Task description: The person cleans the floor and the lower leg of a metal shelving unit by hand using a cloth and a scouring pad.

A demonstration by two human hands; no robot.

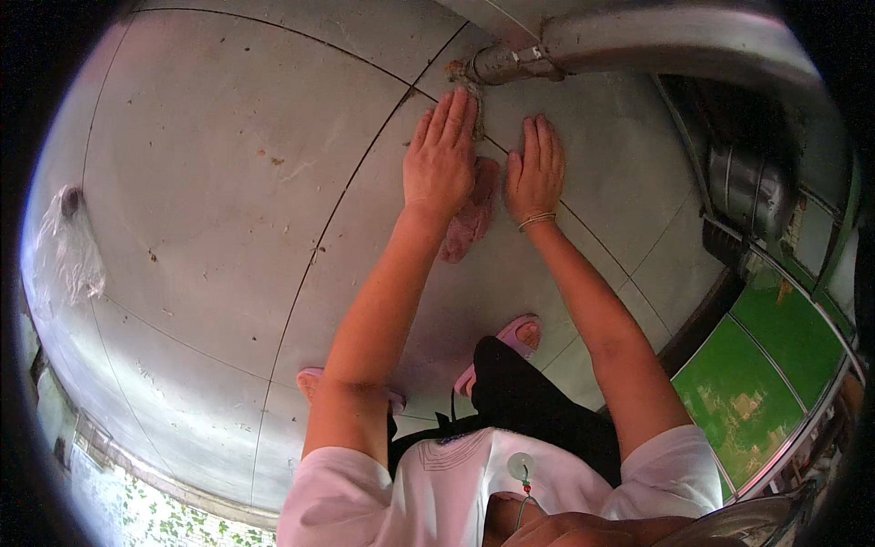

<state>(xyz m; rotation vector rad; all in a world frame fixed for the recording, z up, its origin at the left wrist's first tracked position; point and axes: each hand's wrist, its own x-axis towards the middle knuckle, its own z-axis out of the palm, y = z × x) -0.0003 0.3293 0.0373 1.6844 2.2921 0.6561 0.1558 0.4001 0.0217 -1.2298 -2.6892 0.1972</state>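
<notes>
My left hand [439,157] is stretched out flat, palm down and fingers extended, with nothing in it. A crumpled pinkish cloth [472,212] lies on the grey tiled floor [225,198] between my hands, partly hidden behind the left hand and wrist. Whether that hand touches the cloth, I cannot tell. To the right of the cloth, my right hand [536,167] is also extended and holds nothing, its thumb apart from the fingers. A thin bracelet [537,220] circles the right wrist. Just beyond the left fingertips lies a greyish fibrous strand [479,113].
A thick pipe [615,44] with wire tied round its end crosses the upper right. Green panels [745,390] in a metal frame and a dark object [745,184] stand on the right. A clear plastic bag [68,253] is far left. Small debris dots the floor.
</notes>
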